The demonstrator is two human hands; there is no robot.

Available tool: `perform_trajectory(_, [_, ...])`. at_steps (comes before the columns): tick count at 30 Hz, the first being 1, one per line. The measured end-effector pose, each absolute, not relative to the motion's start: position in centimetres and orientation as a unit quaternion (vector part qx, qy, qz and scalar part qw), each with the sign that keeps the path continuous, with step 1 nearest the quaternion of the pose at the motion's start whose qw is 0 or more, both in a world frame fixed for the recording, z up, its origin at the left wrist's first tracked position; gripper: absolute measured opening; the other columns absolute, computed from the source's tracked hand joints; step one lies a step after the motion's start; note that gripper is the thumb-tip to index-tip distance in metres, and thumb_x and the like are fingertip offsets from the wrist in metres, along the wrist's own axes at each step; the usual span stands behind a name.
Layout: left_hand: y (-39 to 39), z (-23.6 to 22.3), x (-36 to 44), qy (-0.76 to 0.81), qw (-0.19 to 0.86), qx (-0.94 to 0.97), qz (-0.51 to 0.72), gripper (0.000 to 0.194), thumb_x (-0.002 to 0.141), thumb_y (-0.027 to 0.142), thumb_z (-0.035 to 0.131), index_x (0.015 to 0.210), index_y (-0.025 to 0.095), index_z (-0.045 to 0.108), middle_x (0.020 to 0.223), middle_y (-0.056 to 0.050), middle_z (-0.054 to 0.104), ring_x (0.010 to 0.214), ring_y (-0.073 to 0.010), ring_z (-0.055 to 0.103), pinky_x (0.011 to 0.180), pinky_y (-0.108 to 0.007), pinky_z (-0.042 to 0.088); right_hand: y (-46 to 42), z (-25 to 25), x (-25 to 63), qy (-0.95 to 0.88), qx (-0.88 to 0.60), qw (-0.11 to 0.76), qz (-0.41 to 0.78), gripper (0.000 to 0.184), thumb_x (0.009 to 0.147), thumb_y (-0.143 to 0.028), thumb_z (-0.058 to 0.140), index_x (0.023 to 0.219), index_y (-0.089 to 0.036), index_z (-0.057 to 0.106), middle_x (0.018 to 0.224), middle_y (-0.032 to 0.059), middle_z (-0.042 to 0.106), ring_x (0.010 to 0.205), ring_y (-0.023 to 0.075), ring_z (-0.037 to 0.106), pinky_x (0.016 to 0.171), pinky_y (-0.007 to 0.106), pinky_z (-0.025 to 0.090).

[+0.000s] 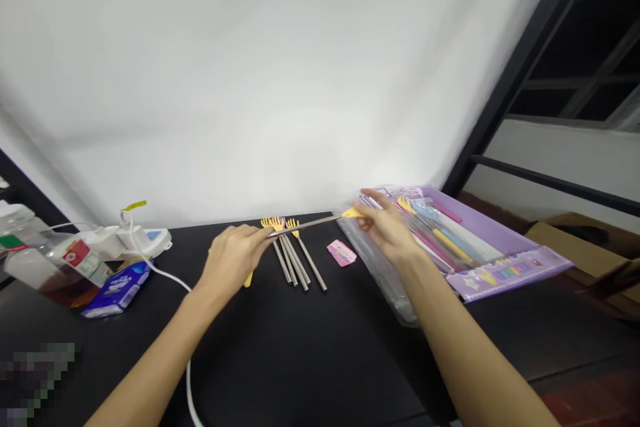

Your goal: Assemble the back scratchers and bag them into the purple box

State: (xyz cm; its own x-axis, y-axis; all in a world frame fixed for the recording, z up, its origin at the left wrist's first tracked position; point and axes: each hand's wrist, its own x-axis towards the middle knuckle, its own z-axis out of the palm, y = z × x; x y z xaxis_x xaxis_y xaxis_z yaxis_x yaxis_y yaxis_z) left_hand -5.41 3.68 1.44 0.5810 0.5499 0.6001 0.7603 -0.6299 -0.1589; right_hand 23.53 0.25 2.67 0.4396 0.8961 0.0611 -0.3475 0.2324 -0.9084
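My left hand [234,255] and my right hand [387,227] hold one metal rod with a yellow end [310,222] stretched level between them above a black table [300,360]. The left fingers pinch its silver end; the right fingers pinch the yellow tip. Under the rod lie several silver rods with yellow claw heads [293,255], side by side. A purple box [500,260] of coloured rods sits just right of my right hand, with a clear plastic lid [385,280] below that hand.
A small pink card [341,252] lies between the rods and the box. At the left are a white power strip [125,240], its white cable [170,275], a blue packet [120,290] and a clear bottle [55,267]. A white wall stands behind; cardboard boxes [580,233] right.
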Motion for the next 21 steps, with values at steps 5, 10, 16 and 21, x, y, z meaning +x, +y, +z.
perform_trajectory(5, [5.6,2.4,-8.9,-0.451,0.187,-0.818,-0.304,0.023,0.097,0.028,0.054,0.101,0.024,0.076,0.101,-0.005,0.078,0.103,-0.0269,0.067,0.084,-0.038,0.050,0.0,3.6,28.3,-0.098,-0.425,0.874,0.214,0.039,0.068,-0.012,0.078,0.090,-0.025,0.048,0.067,-0.0092,0.056,0.044,0.0027,0.040,0.040,0.012,0.031])
perform_trajectory(10, [6.5,2.6,-11.7,-0.539,0.238,-0.707,-0.392,0.028,0.097,0.023,0.049,0.096,0.023,0.076,0.103,-0.007,0.078,0.118,-0.0333,0.057,0.098,-0.053,0.044,-2.0,4.5,31.9,-0.038,-0.428,0.894,0.122,0.025,0.084,-0.007,0.055,0.078,-0.025,0.039,0.057,-0.0099,0.037,0.043,0.0052,0.033,0.039,0.014,0.023])
perform_trajectory(16, [6.3,2.7,-10.5,-0.475,0.246,-0.752,-0.386,0.028,0.097,0.023,0.047,0.098,0.027,0.075,0.105,-0.003,0.077,0.111,-0.0287,0.062,0.108,-0.054,0.038,-1.1,4.1,28.5,-0.195,-0.454,0.850,0.185,0.021,0.070,-0.014,0.073,0.080,-0.023,0.056,0.061,-0.0052,0.056,0.056,0.0090,0.054,0.051,0.018,0.042])
perform_trajectory(21, [6.3,2.5,-10.0,-0.485,0.224,-0.758,-0.374,0.032,0.099,0.025,0.042,0.100,0.025,0.074,0.107,-0.005,0.077,0.111,-0.0273,0.062,0.109,-0.050,0.038,-0.4,3.4,25.5,-0.411,-0.526,0.712,0.217,0.026,0.075,-0.043,0.076,0.081,-0.019,0.067,0.067,0.0006,0.068,0.065,0.0128,0.063,0.060,0.023,0.047])
